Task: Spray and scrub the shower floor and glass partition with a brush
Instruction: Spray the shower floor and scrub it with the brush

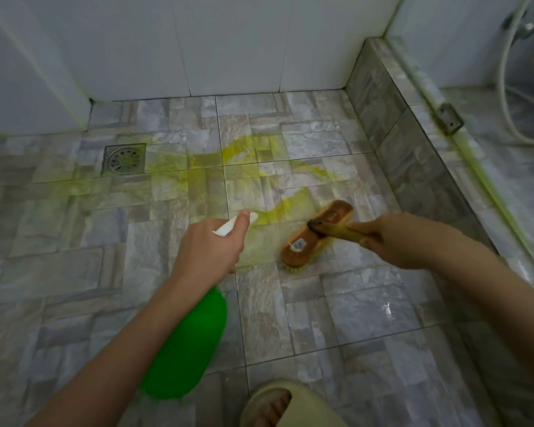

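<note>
A foot in a pale slipper point(293, 408) is standing at the near edge of the shower floor point(352, 315). Just above it, the left hand point(207, 248) is gripping a green spray bottle point(185, 346), fingers wrapped around its neck, with the white nozzle point(238, 224) pointing away over the tiles. To its right, the right hand point(392, 238) is closing its fingers around the yellowish handle point(342, 232) of a wooden brush point(318, 232), whose yellow bristles are pressing down on the wet tiles. Beyond both hands, yellow-green cleaner point(244, 152) is streaking across the floor toward a square metal drain point(124, 159). On the right, the glass partition point(475, 50) is rising from a tiled curb point(392, 124), with a white hose point(506, 87) showing behind it.
</note>
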{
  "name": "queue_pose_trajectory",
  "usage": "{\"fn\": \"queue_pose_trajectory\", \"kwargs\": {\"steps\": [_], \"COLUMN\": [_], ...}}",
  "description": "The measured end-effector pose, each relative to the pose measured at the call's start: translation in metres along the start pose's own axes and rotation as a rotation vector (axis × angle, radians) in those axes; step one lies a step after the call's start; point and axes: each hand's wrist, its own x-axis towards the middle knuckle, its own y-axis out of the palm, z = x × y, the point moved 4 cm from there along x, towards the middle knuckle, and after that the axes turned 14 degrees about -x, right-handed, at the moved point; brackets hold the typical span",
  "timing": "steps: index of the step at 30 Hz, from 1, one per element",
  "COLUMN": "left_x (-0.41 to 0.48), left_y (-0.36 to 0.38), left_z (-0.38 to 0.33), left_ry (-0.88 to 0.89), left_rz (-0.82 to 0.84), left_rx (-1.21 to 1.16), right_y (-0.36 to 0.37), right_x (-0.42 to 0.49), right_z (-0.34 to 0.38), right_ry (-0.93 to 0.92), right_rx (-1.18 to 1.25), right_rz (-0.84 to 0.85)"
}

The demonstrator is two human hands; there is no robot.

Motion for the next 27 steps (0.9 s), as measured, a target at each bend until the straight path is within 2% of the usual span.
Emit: {"fn": "queue_pose_trajectory", "kwargs": {"steps": [2,5,7,11,14,17,20,23,27], "left_x": [0.004,0.006,0.006,0.009,0.014,0.019,0.017,0.018,0.03], "left_y": [-0.002,0.0,-0.001,-0.017,-0.028,-0.032,-0.03,-0.031,-0.033], "left_z": [-0.002,-0.008,-0.006,-0.001,-0.007,-0.021,-0.037,-0.042,-0.046], "left_ry": [-0.008,0.036,0.047,0.008,-0.016,0.055,0.154,0.142,0.06], "left_rz": [-0.006,0.035,0.013,-0.089,-0.042,0.013,0.05,0.104,0.078], "left_rx": [-0.024,0.084,0.067,-0.127,-0.099,-0.007,0.104,0.122,0.094], "right_y": [0.001,0.002,-0.002,0.007,0.0,-0.019,-0.027,-0.013,-0.033], "right_x": [0.002,0.031,0.037,0.0,0.017,0.066,0.065,0.034,0.085], "right_z": [0.011,0.029,0.022,0.005,0.027,0.04,0.014,0.001,0.025], "right_ry": [0.029,-0.007,-0.004,0.029,0.044,-0.012,-0.037,-0.024,-0.023], "right_rx": [0.003,0.099,0.102,0.037,0.097,0.153,0.132,0.073,0.183], "right_rz": [-0.043,-0.189,-0.183,-0.031,-0.126,-0.26,-0.175,-0.054,-0.221]}}
